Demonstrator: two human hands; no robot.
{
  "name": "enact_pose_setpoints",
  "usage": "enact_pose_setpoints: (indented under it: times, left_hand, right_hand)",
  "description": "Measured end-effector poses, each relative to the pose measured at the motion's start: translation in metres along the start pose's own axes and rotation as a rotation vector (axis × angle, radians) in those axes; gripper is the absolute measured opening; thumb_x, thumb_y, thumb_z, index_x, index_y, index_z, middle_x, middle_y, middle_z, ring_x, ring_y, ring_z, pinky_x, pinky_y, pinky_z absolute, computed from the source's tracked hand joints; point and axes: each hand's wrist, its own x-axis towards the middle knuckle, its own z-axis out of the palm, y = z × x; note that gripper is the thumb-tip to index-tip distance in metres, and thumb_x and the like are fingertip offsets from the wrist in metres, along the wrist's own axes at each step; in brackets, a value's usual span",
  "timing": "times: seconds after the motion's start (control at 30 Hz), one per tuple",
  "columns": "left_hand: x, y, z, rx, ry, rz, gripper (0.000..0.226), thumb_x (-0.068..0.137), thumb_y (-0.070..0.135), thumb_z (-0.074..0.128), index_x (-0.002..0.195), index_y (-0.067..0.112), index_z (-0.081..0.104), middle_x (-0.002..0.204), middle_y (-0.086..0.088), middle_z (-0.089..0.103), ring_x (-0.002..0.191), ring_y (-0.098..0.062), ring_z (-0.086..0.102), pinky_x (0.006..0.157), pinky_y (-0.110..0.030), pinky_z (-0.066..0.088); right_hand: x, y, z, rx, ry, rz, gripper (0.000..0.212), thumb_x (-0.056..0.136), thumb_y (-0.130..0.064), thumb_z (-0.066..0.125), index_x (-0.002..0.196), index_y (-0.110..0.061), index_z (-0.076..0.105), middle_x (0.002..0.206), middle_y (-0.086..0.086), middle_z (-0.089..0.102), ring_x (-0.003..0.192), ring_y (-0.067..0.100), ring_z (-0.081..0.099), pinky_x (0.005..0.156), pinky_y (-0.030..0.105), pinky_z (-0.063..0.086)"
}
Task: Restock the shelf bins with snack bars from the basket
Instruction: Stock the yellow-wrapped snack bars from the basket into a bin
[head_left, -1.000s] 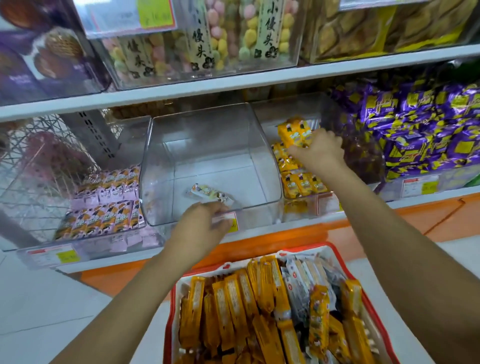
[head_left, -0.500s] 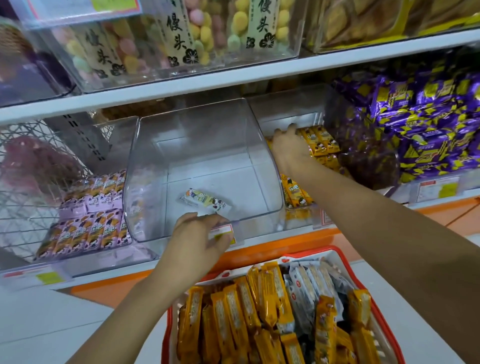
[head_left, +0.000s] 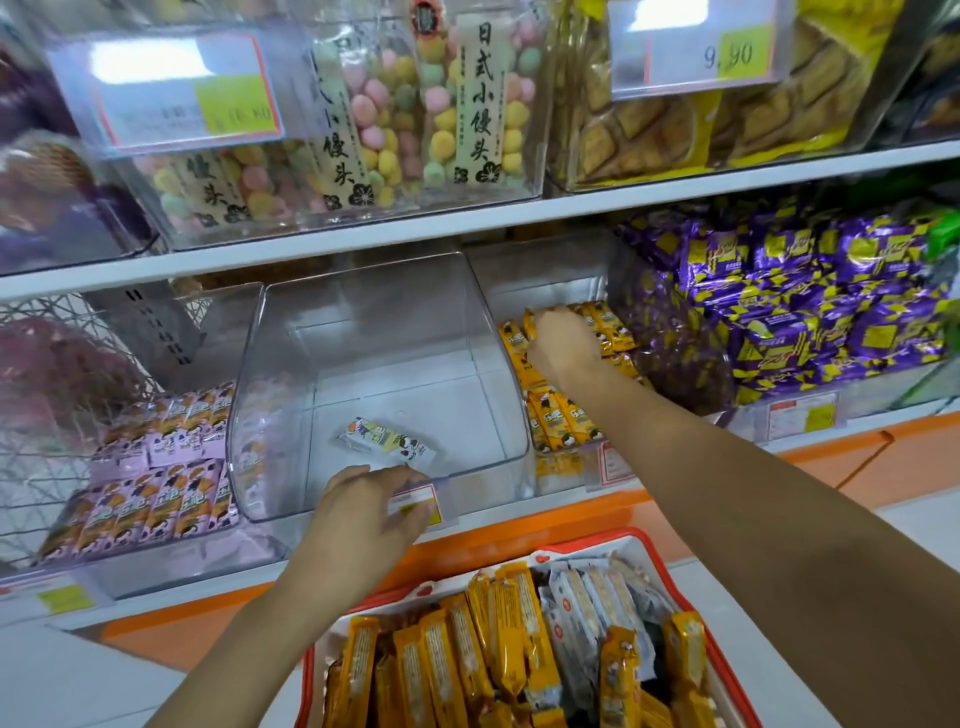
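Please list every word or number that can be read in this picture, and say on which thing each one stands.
"日式小馒头": on the white strip of a packet of coloured puffs in the upper clear bin.
"9.90": on the upper right price tag.
"16.80", probably, as it is blurred: on the upper left price tag.
Too small or blurred to read: the wrappers of the snack bars, the purple packets, the lower price tags.

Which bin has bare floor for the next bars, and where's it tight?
Middle clear bin: bare floor around its one white bar, behind the left hand. Tight: yellow bars under the right hand; pink bars on the left.
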Motion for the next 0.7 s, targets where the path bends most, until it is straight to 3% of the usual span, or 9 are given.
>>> enact_pose_setpoints:
  times: [0.2, 0.27, 0.33, 0.4, 0.47, 0.53, 0.63, 0.7]
  left_hand:
    - [0.003, -0.004, 0.004, -0.002, -0.008, -0.030, 0.032, 0.090, 0.035, 0.059, 0.121, 0.029, 0.063, 0.102, 0.005, 0.061, 0.112, -0.015, 0.048, 0.089, -0.024, 0.036]
    - [0.003, -0.005, 0.004, -0.008, -0.008, -0.022, 0.032, 0.090, 0.035, 0.058, 0.121, 0.029, 0.063, 0.097, 0.007, 0.056, 0.112, -0.015, 0.047, 0.090, -0.024, 0.037]
    - [0.003, -0.005, 0.004, -0.003, -0.008, -0.019, 0.032, 0.091, 0.035, 0.058, 0.121, 0.029, 0.062, 0.096, 0.008, 0.055, 0.114, -0.016, 0.047, 0.091, -0.024, 0.037]
    - [0.003, -0.005, 0.004, 0.005, -0.010, -0.026, 0.032, 0.091, 0.035, 0.057, 0.122, 0.029, 0.061, 0.102, 0.005, 0.059, 0.116, -0.017, 0.046, 0.091, -0.025, 0.037]
    - [0.003, -0.004, 0.004, 0.006, -0.006, -0.030, 0.032, 0.091, 0.035, 0.057, 0.122, 0.029, 0.061, 0.098, 0.006, 0.056, 0.115, -0.017, 0.046, 0.091, -0.025, 0.036]
    - [0.003, -0.004, 0.004, 0.004, -0.005, -0.027, 0.032, 0.091, 0.035, 0.057, 0.122, 0.029, 0.061, 0.092, 0.009, 0.051, 0.114, -0.017, 0.046, 0.091, -0.025, 0.036]
    - [0.003, -0.003, 0.004, 0.001, -0.002, -0.021, 0.031, 0.091, 0.034, 0.058, 0.121, 0.029, 0.062, 0.091, 0.009, 0.050, 0.111, -0.016, 0.047, 0.088, -0.025, 0.037]
    - [0.003, -0.003, 0.004, 0.002, 0.009, -0.018, 0.031, 0.090, 0.034, 0.058, 0.120, 0.028, 0.063, 0.092, 0.007, 0.053, 0.110, -0.016, 0.048, 0.086, -0.024, 0.036]
  right_hand:
    - [-0.003, 0.001, 0.004, 0.033, -0.019, 0.074, 0.015, 0.088, -0.004, 0.060, 0.103, -0.001, 0.063, 0.117, 0.015, 0.059, 0.100, 0.029, 0.063, 0.069, 0.031, 0.047]
    - [-0.002, 0.005, 0.005, 0.036, -0.006, 0.087, 0.007, 0.088, -0.009, 0.065, 0.086, -0.005, 0.060, 0.104, 0.012, 0.063, 0.091, 0.028, 0.063, 0.063, 0.029, 0.043]
    - [-0.001, 0.005, 0.004, 0.002, -0.005, 0.079, 0.032, 0.089, -0.023, 0.067, 0.069, -0.007, 0.048, 0.080, 0.006, 0.059, 0.079, 0.026, 0.060, 0.060, 0.029, 0.041]
    - [-0.003, 0.003, 0.003, -0.017, 0.007, 0.046, 0.025, 0.090, -0.024, 0.065, 0.077, -0.006, 0.056, 0.080, 0.006, 0.059, 0.083, 0.026, 0.062, 0.061, 0.030, 0.040]
    - [-0.001, 0.000, 0.005, -0.019, 0.042, 0.028, 0.010, 0.091, -0.012, 0.062, 0.097, -0.005, 0.063, 0.098, 0.010, 0.066, 0.092, 0.028, 0.065, 0.063, 0.029, 0.041]
    - [0.001, -0.002, 0.009, 0.022, 0.066, 0.026, 0.017, 0.089, -0.006, 0.060, 0.105, -0.004, 0.060, 0.103, 0.013, 0.066, 0.094, 0.030, 0.065, 0.062, 0.029, 0.042]
    - [0.002, -0.001, 0.012, 0.158, 0.074, 0.048, 0.024, 0.089, -0.014, 0.061, 0.110, -0.003, 0.057, 0.099, 0.012, 0.066, 0.092, 0.029, 0.065, 0.060, 0.028, 0.042]
    - [0.002, 0.000, 0.010, 0.140, 0.062, 0.057, 0.018, 0.092, -0.016, 0.058, 0.103, -0.003, 0.062, 0.096, 0.012, 0.067, 0.090, 0.028, 0.066, 0.059, 0.028, 0.042]
